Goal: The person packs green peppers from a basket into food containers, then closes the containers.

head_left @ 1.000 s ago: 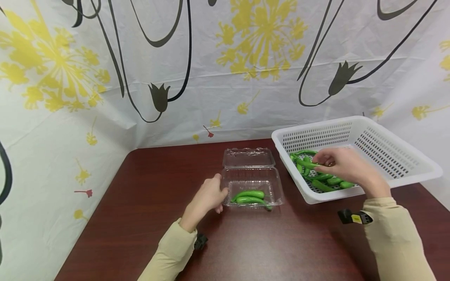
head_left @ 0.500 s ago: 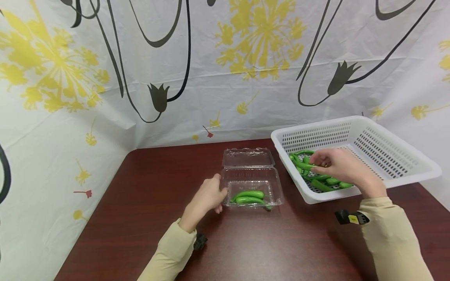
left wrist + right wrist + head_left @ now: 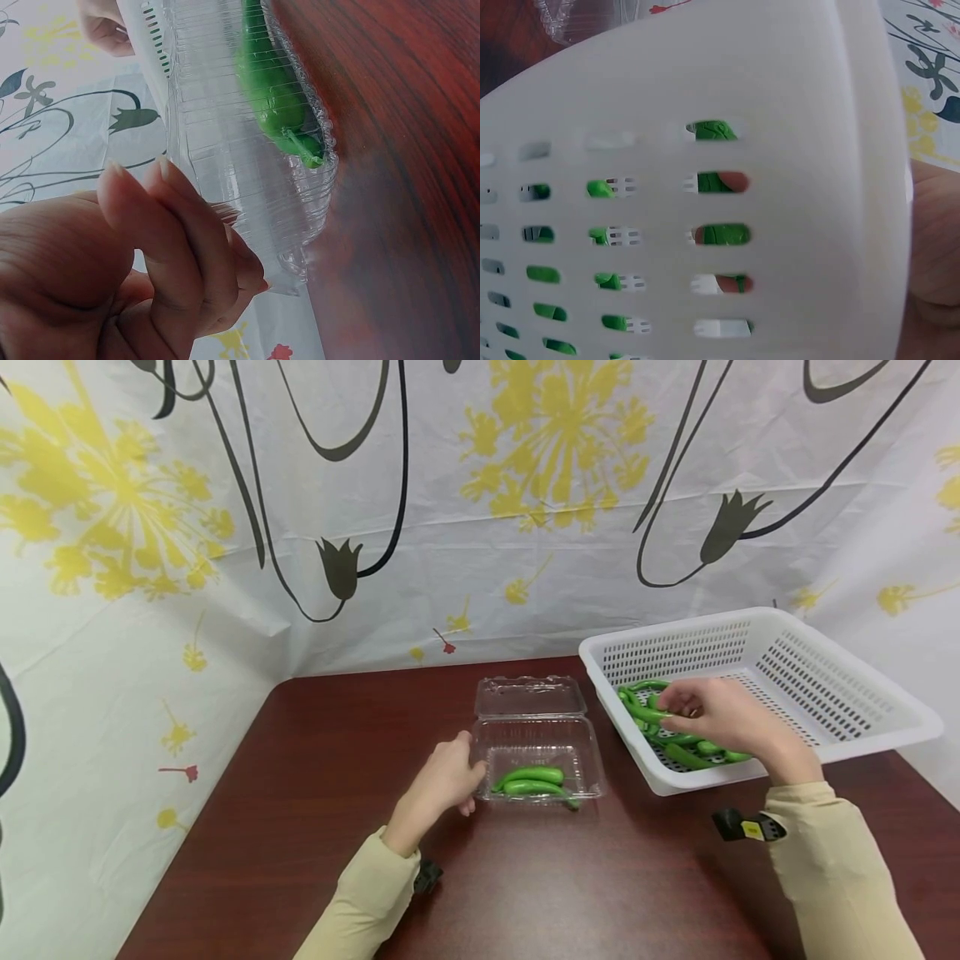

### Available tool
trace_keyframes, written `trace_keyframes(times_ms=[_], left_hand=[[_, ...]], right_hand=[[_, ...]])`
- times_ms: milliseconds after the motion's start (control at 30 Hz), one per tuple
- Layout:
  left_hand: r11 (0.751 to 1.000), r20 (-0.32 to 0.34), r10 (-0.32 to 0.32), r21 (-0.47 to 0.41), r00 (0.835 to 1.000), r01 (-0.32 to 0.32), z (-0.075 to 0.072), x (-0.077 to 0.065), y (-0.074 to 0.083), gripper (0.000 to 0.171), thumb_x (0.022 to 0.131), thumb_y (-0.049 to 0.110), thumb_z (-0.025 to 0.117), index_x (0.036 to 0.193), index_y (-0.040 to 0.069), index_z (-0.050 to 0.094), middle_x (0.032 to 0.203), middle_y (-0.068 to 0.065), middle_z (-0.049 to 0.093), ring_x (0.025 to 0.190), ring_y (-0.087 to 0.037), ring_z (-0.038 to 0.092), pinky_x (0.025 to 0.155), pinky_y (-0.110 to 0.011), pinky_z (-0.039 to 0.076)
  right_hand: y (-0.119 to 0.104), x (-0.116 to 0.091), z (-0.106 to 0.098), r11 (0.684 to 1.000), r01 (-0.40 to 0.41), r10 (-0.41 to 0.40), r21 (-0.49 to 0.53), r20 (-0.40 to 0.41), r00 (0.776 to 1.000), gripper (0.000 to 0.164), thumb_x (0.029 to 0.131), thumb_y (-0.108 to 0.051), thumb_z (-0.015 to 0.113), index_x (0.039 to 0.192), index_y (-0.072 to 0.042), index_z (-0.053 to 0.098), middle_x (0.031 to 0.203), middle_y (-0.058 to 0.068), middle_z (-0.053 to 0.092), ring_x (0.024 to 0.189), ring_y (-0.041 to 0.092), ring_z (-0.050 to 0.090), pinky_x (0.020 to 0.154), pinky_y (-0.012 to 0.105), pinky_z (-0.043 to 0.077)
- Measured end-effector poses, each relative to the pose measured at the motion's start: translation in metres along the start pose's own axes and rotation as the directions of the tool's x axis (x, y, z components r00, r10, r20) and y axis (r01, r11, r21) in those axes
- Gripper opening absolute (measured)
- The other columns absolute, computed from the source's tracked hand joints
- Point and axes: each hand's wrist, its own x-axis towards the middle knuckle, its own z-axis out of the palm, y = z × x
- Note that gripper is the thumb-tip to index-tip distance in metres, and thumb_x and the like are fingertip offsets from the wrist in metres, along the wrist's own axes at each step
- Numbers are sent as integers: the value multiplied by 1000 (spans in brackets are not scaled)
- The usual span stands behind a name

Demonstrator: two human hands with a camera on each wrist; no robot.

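My left hand (image 3: 444, 774) holds the left edge of a clear plastic clamshell container (image 3: 525, 743), which lies with its lid laid back. Two green chili peppers (image 3: 534, 787) rest along the container's front, one stem hanging past the rim. The left wrist view shows curled fingers (image 3: 180, 247) against the container's ribbed side, with a green pepper (image 3: 274, 94) inside. Over the white basket (image 3: 622, 735), my right hand (image 3: 716, 714) pinches a green chili pepper (image 3: 647, 713) between thumb and fingers. The basket's wall (image 3: 795, 75) mostly hides that hand in the right wrist view.
More green peppers (image 3: 686, 757) are heaped in the basket's left part. Both containers stand on a dark red-brown table (image 3: 360, 718). A white patterned sheet (image 3: 420, 527) hangs behind and at the sides. The basket's rim stands higher than the clamshell.
My right hand has shifted slightly left inside the basket with the pepper, which sits a little lower among the others. The left hand and the clamshell have not moved.
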Motion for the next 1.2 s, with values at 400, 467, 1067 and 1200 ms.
trace_keyframes(times_ms=[400, 467, 1067, 1200], left_hand=[[1000, -1, 2, -18, 1000, -2, 0, 0, 0, 58, 91, 12, 53, 138, -7, 26, 55, -9, 58, 35, -17, 56, 44, -29, 50], [1000, 0, 3, -18, 1000, -3, 0, 0, 0, 58, 91, 12, 53, 138, -7, 26, 55, -9, 58, 35, -17, 56, 44, -29, 50], [1000, -2, 8, -16, 1000, -8, 0, 0, 0, 58, 91, 12, 53, 138, -7, 26, 53, -8, 58, 35, -16, 56, 43, -27, 49], [1000, 0, 9, -13, 1000, -9, 0, 0, 0, 59, 91, 12, 53, 139, -7, 25, 53, -8, 58, 35, -16, 56, 43, -27, 49]], right_hand=[[-2, -1, -4, 1000, -9, 9, 29, -2, 1000, 17, 79, -17, 72, 91, -9, 65, 75, -6, 61, 67, 8, 57, 61, 29, 47], [-3, 0, -4, 1000, -10, 10, 27, -10, 1000, 16, 79, -16, 72, 91, -9, 65, 75, -6, 61, 67, 9, 57, 61, 29, 48], [-9, 2, -2, 999, 42, -39, 31, -73, 997, 13, 80, -20, 72, 90, -13, 67, 76, -7, 62, 69, 8, 60, 64, 29, 51], [-11, 3, 0, 998, 60, -59, 14, -91, 994, 13, 78, -17, 73, 89, -14, 67, 76, -8, 63, 68, 6, 60, 63, 29, 50]])
